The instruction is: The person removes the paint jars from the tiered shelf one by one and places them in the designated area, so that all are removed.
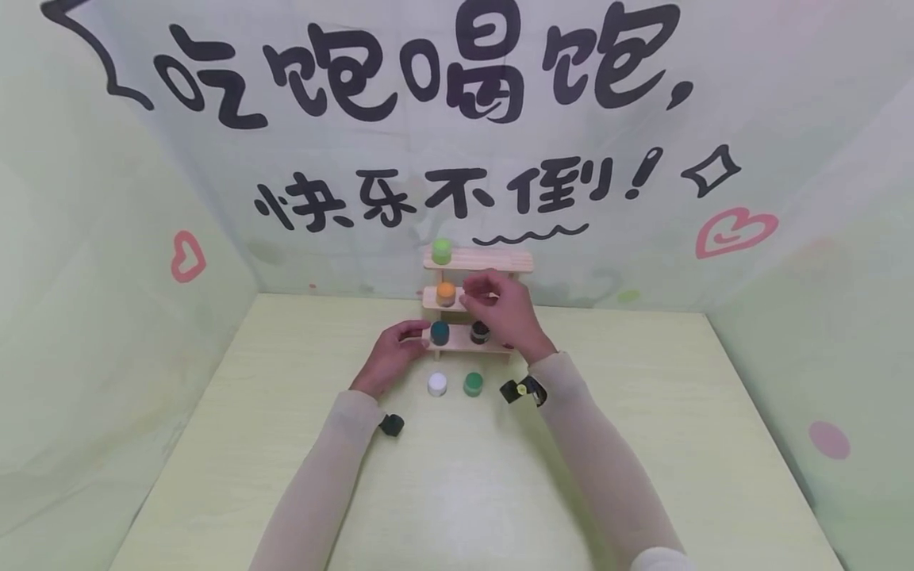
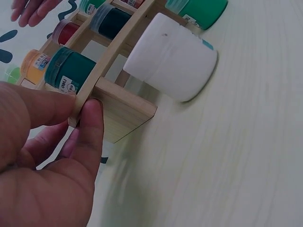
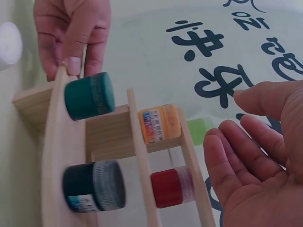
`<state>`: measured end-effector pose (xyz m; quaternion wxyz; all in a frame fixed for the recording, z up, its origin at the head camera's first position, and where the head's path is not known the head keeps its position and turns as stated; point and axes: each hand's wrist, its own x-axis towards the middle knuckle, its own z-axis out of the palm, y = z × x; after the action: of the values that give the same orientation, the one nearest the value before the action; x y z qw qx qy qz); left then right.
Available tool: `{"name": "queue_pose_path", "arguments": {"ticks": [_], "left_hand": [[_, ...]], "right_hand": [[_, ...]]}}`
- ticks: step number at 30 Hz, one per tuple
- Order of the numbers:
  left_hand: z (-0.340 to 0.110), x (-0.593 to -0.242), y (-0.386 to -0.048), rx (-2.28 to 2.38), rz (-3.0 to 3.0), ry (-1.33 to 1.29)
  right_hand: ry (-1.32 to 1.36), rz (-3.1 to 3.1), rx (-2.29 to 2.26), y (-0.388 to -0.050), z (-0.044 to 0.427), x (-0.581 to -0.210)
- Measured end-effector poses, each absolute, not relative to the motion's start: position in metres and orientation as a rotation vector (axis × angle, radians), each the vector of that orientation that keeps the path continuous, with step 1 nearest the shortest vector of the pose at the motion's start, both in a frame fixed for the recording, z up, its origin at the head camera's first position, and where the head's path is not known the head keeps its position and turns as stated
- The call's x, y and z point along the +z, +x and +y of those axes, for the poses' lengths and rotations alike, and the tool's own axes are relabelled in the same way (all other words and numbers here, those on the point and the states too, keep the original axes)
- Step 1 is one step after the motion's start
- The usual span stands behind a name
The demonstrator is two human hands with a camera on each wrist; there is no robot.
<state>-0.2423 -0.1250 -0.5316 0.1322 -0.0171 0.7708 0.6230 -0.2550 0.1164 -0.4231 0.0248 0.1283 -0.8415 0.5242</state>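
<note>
A small wooden three-tier rack [image 1: 480, 259] holds lidded paint jars. My left hand [image 1: 391, 357] pinches the left end of its lowest shelf between thumb and fingers, beside a teal jar [image 2: 71, 71]. My right hand [image 1: 503, 309] hovers before the middle and upper shelves, fingers loosely bent, holding nothing. In the right wrist view it is apart from the orange jar [image 3: 160, 123] and red jar [image 3: 171, 187] on the middle shelf. A dark jar [image 3: 94, 187] stands on the lowest shelf, a light green jar [image 1: 442, 251] on the top one. The right hand hides the red jar in the head view.
On the table [image 1: 457, 492] in front of the rack stand a white jar [image 1: 437, 385] and a green jar [image 1: 474, 385]. A printed cloth backdrop [image 1: 400, 151] rises close behind the rack, with cloth sides left and right.
</note>
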Motion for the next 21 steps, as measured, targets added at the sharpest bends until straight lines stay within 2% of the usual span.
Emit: {"name": "queue_pose_path", "arguments": {"ticks": [9,21], "left_hand": [[-0.125,-0.531,-0.243,1.835,2.209,-0.038],[-0.125,-0.533,-0.242,1.866,2.179,-0.031]], "right_hand": [[0.356,-2.591,1.613,-0.283,0.107,-0.403],[0.281,-2.596,1.605,-0.315,0.092,-0.399]]}}
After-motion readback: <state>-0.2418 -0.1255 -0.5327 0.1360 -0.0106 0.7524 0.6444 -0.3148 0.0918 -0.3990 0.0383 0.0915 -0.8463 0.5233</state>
